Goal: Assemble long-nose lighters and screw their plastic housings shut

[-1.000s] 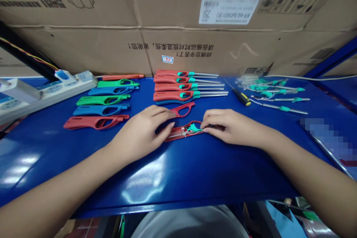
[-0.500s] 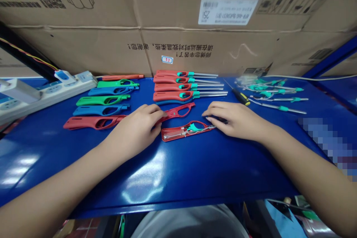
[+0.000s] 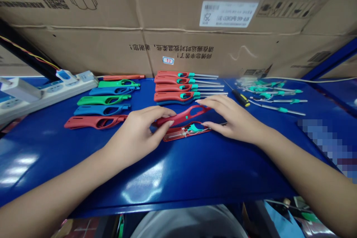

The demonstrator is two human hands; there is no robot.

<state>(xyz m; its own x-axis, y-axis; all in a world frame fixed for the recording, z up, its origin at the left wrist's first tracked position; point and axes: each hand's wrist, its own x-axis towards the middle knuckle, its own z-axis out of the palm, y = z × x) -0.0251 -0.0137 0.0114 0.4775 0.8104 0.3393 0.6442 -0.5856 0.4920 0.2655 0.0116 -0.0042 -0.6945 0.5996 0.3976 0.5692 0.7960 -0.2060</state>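
A red shell half (image 3: 185, 116), its smooth outer side up, is pinched at its left end by my left hand (image 3: 146, 124). My right hand (image 3: 232, 119) has its thumb and fingers apart; the fingertips are at the shell's right end, and the thumb is by the rod of the part below. Under the raised shell, on the blue table, lies the other red half (image 3: 174, 134), open side up, with a clear tube, a turquoise trigger piece (image 3: 195, 128) and a wire inside. Whether my right fingertips grip the shell is unclear.
Several red lighters (image 3: 173, 97) with metal rods lie behind my hands. Coloured shells (image 3: 97, 110) and a white power strip (image 3: 55, 91) are at the left. A screwdriver (image 3: 241, 97) and several rods with turquoise parts (image 3: 284, 109) lie at the right. A cardboard box (image 3: 173, 18) stands behind.
The red half in my left hand has been lifted from the table, turned outer side up, and moved right over the filled half. My right hand has opened and risen to its right end.
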